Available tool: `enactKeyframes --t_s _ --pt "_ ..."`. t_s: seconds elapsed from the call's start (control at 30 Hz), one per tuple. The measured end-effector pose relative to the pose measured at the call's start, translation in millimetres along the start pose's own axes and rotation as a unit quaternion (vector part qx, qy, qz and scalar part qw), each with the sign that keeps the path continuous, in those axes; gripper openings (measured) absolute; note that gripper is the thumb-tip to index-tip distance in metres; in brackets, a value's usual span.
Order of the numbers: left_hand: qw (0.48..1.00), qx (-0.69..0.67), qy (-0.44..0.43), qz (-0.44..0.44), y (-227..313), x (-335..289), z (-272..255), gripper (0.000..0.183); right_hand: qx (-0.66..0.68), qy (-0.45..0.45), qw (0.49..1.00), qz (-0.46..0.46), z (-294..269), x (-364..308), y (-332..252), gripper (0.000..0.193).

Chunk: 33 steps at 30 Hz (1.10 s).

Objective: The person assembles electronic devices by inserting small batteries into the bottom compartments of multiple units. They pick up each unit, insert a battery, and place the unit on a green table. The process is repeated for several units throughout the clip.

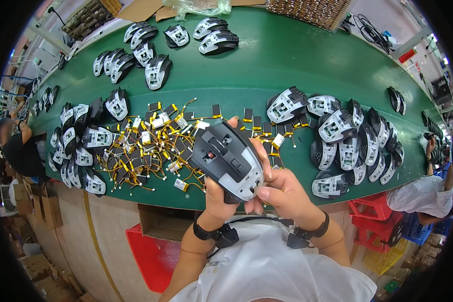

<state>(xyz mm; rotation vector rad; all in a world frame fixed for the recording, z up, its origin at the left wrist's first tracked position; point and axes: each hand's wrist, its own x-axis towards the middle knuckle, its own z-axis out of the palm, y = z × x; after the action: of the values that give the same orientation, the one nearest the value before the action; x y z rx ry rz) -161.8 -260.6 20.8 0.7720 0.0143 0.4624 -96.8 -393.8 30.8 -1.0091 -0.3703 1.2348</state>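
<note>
A partly assembled computer mouse [231,163], black and light grey with openings in its top, is held up over the near edge of the green table. My left hand [216,202] grips it from below and the left side, closed around it. My right hand [287,195] closes on its near right end, the thumb pressed by a small opening there. Whether a tiny part is under that thumb is hidden. Just beyond and left of the mouse lies a heap of small battery packs [128,163] with yellow ends and thin wires.
Mouse shells pile up at the right [340,128] and left [96,137]; more stand at the back [219,42]. The green table [267,55] spans the view. Below its edge are a red bin [148,261] and red crates [370,207]. Other people sit at far left and right.
</note>
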Motion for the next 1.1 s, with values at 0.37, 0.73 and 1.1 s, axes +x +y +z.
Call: enactKeyframes --t_s 0.37,0.73,1.1 --pt "0.999 -0.027 0.016 0.011 -4 -2 -2 0.097 -0.008 0.013 1.0 -0.011 1 1 7 0.019" --pt "1.0 -0.019 0.024 0.008 -4 -4 -1 0.095 -0.009 0.023 1.0 -0.004 3 2 7 0.02" --pt "1.0 0.001 0.018 -0.004 -5 -6 -1 0.097 -0.003 0.027 1.0 -0.005 3 -2 11 0.019"
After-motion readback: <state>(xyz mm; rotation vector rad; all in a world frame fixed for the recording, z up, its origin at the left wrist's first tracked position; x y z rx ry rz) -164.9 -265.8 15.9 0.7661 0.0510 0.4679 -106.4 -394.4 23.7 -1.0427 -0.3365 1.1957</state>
